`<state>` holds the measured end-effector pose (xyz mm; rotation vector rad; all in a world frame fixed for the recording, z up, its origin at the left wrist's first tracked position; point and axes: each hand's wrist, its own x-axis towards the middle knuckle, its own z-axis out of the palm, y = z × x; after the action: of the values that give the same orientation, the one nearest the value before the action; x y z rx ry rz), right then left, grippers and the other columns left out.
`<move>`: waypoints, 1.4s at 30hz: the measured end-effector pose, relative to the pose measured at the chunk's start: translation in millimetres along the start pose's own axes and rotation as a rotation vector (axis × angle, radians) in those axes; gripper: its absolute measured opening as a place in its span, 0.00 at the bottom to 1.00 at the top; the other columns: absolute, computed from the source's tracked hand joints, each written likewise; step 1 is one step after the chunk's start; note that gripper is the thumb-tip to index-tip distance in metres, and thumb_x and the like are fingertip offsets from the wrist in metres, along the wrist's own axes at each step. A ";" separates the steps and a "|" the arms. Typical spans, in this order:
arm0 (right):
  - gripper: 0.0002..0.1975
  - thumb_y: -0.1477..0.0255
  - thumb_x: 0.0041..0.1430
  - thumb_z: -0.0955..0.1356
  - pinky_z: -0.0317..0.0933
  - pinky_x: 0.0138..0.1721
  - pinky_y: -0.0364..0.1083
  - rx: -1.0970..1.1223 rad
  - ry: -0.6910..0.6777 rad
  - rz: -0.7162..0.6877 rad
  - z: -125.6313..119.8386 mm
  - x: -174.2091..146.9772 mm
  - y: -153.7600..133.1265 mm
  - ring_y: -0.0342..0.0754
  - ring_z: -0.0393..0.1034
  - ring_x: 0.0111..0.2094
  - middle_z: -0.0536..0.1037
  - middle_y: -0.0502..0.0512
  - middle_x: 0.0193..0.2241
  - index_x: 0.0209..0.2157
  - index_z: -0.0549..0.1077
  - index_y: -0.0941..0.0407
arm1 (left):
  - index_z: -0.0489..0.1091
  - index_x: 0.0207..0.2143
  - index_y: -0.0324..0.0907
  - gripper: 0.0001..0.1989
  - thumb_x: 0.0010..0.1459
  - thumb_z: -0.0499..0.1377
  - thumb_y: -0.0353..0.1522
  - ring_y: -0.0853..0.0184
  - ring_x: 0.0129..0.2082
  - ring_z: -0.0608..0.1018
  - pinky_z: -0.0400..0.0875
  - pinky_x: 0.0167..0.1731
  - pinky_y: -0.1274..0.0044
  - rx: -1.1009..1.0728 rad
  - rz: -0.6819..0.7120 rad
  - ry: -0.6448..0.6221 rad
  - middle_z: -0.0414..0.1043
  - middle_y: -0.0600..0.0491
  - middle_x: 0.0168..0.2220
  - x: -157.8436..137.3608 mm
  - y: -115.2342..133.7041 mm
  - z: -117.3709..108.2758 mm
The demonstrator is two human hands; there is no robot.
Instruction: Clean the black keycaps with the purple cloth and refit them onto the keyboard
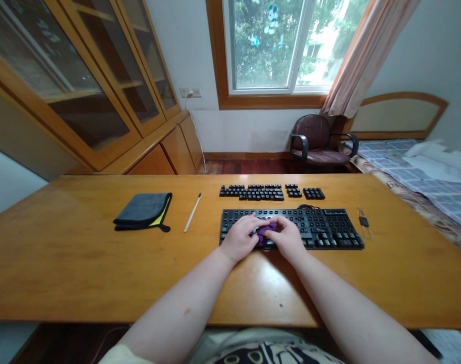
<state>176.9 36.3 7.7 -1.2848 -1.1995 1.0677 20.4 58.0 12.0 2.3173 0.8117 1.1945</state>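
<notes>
A black keyboard [329, 230] lies in front of me, many of its keycaps off and some still on at the lower right. Over its left-middle part, a soft purple lump [266, 232] is bunched between my hands. My left hand [240, 237] rests on the keyboard with its fingers closed against the lump's left side. From the right, my right hand [290, 238] pinches the same lump between thumb and fingers. The lump's underside and some fingertips are hidden. Behind the keyboard, loose black keycaps [263, 192] stand in grouped rows.
Left of the keyboard lie a thin white brush [193, 212] and a folded grey cloth [141, 210] with a yellow inside. A wire keycap puller [363, 221] with a black middle lies to the right. All rest on a wooden table [82, 273]. Beyond stands an armchair [319, 139].
</notes>
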 end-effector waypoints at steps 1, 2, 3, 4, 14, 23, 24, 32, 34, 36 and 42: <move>0.13 0.67 0.37 0.74 0.62 0.27 0.43 -0.009 0.009 0.011 0.1 -0.5 -1.2 0.43 0.66 0.23 0.72 0.48 0.21 0.26 0.71 0.57 | 0.70 0.44 0.46 0.24 0.46 0.53 0.18 0.68 0.43 0.74 0.63 0.55 0.64 -0.002 0.014 -0.008 0.74 0.55 0.42 0.3 -0.3 -0.1; 0.13 0.67 0.37 0.74 0.61 0.26 0.43 -0.017 0.012 0.019 0.0 -1.0 -2.2 0.43 0.65 0.22 0.72 0.48 0.20 0.25 0.71 0.57 | 0.70 0.44 0.46 0.24 0.47 0.53 0.18 0.68 0.43 0.74 0.62 0.56 0.64 -0.002 0.022 -0.015 0.74 0.55 0.42 0.7 -0.5 -0.3; 0.12 0.67 0.37 0.74 0.61 0.25 0.43 -0.021 0.011 0.025 -0.1 -1.4 -3.0 0.43 0.65 0.21 0.72 0.47 0.19 0.24 0.70 0.57 | 0.70 0.44 0.47 0.24 0.47 0.53 0.19 0.69 0.43 0.74 0.62 0.56 0.64 -0.001 0.025 -0.023 0.74 0.56 0.42 1.0 -0.6 -0.6; 0.12 0.67 0.38 0.74 0.60 0.24 0.42 -0.020 0.009 0.027 -0.3 -1.7 -3.5 0.42 0.64 0.21 0.71 0.47 0.18 0.23 0.70 0.57 | 0.70 0.45 0.47 0.23 0.47 0.53 0.19 0.69 0.42 0.74 0.62 0.56 0.64 0.000 0.024 -0.027 0.74 0.56 0.42 1.2 -0.5 -0.8; 0.09 0.66 0.43 0.71 0.56 0.21 0.42 0.138 -0.079 0.106 -2.3 1.9 -7.0 0.41 0.62 0.16 0.69 0.46 0.13 0.23 0.72 0.57 | 0.72 0.41 0.45 0.15 0.49 0.59 0.24 0.67 0.43 0.75 0.68 0.49 0.71 -0.068 -0.198 0.032 0.75 0.54 0.40 1.6 -0.9 0.1; 0.10 0.67 0.41 0.73 0.48 0.16 0.40 0.338 -0.105 0.168 -3.5 5.5 5.2 0.38 0.55 0.13 0.65 0.44 0.11 0.22 0.71 0.57 | 0.74 0.36 0.41 0.12 0.45 0.63 0.26 0.66 0.38 0.77 0.71 0.44 0.72 -0.511 -0.465 0.123 0.76 0.51 0.36 3.9 -2.5 6.7; 0.10 0.67 0.41 0.73 0.48 0.16 0.40 0.340 -0.098 0.167 -3.7 5.5 5.5 0.38 0.55 0.13 0.65 0.44 0.11 0.22 0.71 0.57 | 0.74 0.35 0.40 0.12 0.44 0.63 0.26 0.66 0.38 0.77 0.71 0.44 0.72 -0.579 -0.492 0.127 0.76 0.50 0.37 4.8 -2.0 6.9; 0.10 0.65 0.45 0.70 0.50 0.18 0.40 0.270 -0.123 0.134 -2.7 2.1 -2.2 0.39 0.56 0.15 0.66 0.45 0.14 0.29 0.72 0.57 | 0.73 0.37 0.38 0.12 0.46 0.62 0.27 0.65 0.38 0.78 0.73 0.42 0.71 -0.678 -0.553 0.116 0.77 0.48 0.38 9.0 0.5 2.6; 0.11 0.65 0.45 0.70 0.51 0.18 0.40 0.235 -0.112 0.135 -2.9 2.1 -3.0 0.39 0.57 0.16 0.67 0.45 0.15 0.30 0.72 0.57 | 0.73 0.38 0.39 0.12 0.48 0.61 0.28 0.65 0.38 0.77 0.72 0.43 0.71 -0.629 -0.532 0.098 0.76 0.48 0.38 8.5 -1.0 1.5; 0.12 0.64 0.45 0.70 0.53 0.19 0.41 0.210 -0.094 0.135 -3.6 2.5 -3.0 0.40 0.58 0.16 0.68 0.46 0.17 0.30 0.72 0.57 | 0.73 0.39 0.39 0.12 0.49 0.61 0.28 0.65 0.39 0.77 0.72 0.43 0.70 -0.589 -0.490 0.081 0.76 0.48 0.39 7.7 -2.9 0.2; 0.10 0.66 0.45 0.70 0.55 0.20 0.41 0.146 -0.101 0.088 -5.9 3.1 -3.3 0.40 0.60 0.17 0.70 0.47 0.18 0.29 0.73 0.57 | 0.74 0.38 0.43 0.12 0.47 0.64 0.29 0.65 0.42 0.75 0.69 0.48 0.70 -0.345 -0.290 0.033 0.75 0.49 0.40 6.4 -5.2 -5.5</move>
<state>182.8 38.6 11.5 -1.1913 -1.1258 1.2736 17.2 66.6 15.8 1.8382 0.8434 1.1425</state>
